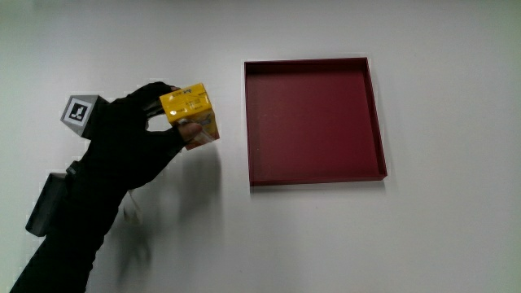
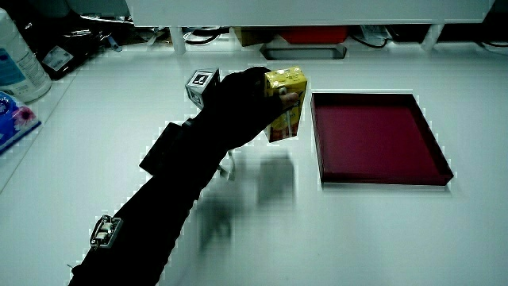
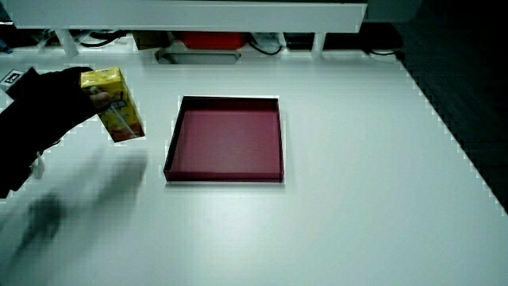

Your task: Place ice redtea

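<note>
Hand (image 1: 134, 142): fingers closed round yellow carton (image 1: 190, 115), held clear of white table (image 1: 326, 236), its shadow below. Carton tilted, beside red tray (image 1: 314, 120), not over it. Same grasp in both side views (image 2: 286, 103) (image 3: 115, 103).

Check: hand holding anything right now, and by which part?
Yes: the hand grips the yellow ice redtea carton around its upper end, beside the red tray, which is empty.
</note>
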`<state>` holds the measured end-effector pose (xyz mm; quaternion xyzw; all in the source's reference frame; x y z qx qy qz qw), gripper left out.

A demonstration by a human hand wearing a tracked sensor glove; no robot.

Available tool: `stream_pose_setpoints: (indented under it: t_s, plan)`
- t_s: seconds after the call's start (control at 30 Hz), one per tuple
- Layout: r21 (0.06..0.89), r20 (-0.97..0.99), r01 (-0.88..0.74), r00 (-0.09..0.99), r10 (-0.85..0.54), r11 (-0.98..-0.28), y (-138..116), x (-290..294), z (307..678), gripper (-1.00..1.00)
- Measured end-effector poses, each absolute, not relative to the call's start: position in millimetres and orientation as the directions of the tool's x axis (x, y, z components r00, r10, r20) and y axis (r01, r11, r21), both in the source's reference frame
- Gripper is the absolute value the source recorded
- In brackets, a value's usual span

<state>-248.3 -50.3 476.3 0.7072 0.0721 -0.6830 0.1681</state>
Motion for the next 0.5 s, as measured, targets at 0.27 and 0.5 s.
stream_pose_setpoints:
  t_s: [0.27, 0.5]
  plan:
    - [0.189, -0.981, 0.251, 0.093, -0.171, -0.949, -46.0, -277.7, 501.3, 0.0]
    - [0.217, -0.973, 0.19, 0.115, -0.198, -0.957, -41.5, -293.2, 522.6, 0.0]
